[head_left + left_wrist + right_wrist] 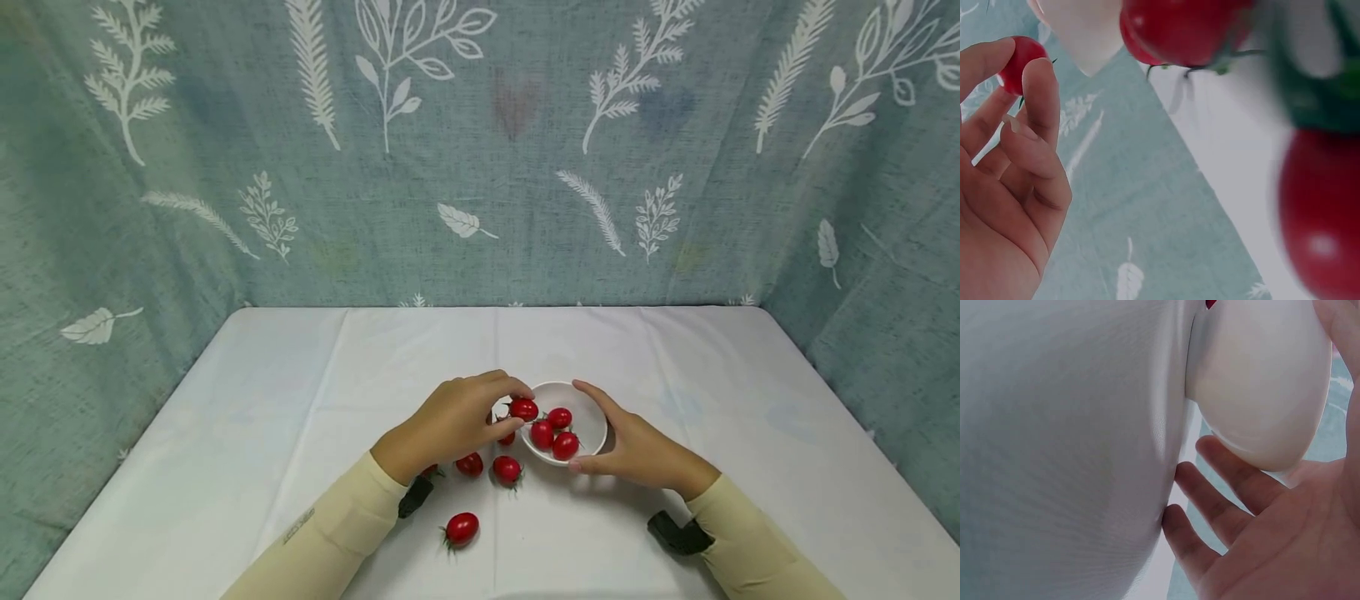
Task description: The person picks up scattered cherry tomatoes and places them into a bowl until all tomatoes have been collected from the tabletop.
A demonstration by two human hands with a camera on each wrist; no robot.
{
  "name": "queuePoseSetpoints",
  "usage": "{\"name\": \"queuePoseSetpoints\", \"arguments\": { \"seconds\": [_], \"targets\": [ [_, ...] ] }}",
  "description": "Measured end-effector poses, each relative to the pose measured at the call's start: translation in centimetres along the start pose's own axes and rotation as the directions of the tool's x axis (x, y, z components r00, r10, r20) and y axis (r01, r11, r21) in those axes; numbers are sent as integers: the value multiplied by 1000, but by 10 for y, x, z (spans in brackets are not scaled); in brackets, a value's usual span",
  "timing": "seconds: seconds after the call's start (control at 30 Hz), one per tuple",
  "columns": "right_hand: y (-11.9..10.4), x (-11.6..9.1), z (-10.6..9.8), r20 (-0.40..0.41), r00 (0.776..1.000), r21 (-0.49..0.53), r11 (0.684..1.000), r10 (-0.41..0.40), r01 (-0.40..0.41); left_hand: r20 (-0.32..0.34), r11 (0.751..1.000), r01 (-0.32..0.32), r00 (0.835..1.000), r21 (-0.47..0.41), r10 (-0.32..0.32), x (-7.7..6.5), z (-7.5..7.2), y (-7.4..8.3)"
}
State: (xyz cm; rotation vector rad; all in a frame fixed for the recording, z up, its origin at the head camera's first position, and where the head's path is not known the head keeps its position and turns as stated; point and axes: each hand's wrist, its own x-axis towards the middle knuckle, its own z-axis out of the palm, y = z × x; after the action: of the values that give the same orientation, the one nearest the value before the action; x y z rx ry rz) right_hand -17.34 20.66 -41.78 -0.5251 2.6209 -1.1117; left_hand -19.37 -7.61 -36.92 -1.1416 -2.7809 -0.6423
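Note:
In the head view my left hand pinches a red cherry tomato between thumb and fingertips, at the left rim of a small white bowl. The left wrist view also shows this tomato between the fingertips. Three cherry tomatoes lie inside the bowl. My right hand holds the bowl's right side, thumb at the near rim and a finger at the far rim. From the right wrist, the bowl's outer wall shows against the hand, with the other fingers spread below it.
Several cherry tomatoes with green stems lie on the white cloth, among them one just below the bowl and one closer to me. Another is partly hidden by my left wrist. A green leaf-patterned curtain stands behind and at both sides.

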Motion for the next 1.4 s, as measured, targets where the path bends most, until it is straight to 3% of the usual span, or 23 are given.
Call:
{"name": "queuePoseSetpoints", "arguments": {
  "seconds": [0.17,0.4,0.97,1.4],
  "targets": [
    [-1,0,-1,3,1000,9,1000,20,-20,46,999,-30,999,35,28,16,1,6],
    [0,0,0,9,1000,22,999,27,-27,134,997,-17,991,79,7,31,7,11],
    [-2,-1,-2,18,1000,25,1000,13,-13,186,999,13,982,48,-22,43,20,6],
    [-1,-1,-1,17,1000,17,1000,6,-6,197,996,6,980,86,-23,44,23,8]
  ]
}}
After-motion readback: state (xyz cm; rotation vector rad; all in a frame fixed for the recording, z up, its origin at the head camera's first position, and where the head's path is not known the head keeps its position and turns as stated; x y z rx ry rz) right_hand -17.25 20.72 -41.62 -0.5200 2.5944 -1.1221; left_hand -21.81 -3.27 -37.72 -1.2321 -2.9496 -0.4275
